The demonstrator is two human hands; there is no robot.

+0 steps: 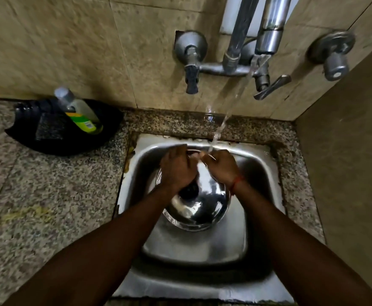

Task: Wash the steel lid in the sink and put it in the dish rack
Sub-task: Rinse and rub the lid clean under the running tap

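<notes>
The steel lid (204, 208) lies dome up in the steel sink (202, 246), its black knob (189, 191) showing just below my left wrist. My left hand (176, 167) and my right hand (222, 166) are held close together above the lid's far edge, fingers curled, with nothing visible in either. A stream of water (224, 120) from the wall tap (261, 62) falls onto the fingers of my right hand. The hands hide the lid's far rim. A red thread circles my right wrist. No dish rack is in view.
A black tray (48, 138) with a green-labelled dish soap bottle (81, 113) sits on the speckled granite counter (48, 195) at the back left. Tap valves and pipes stick out from the tiled wall behind the sink. A side wall stands close on the right.
</notes>
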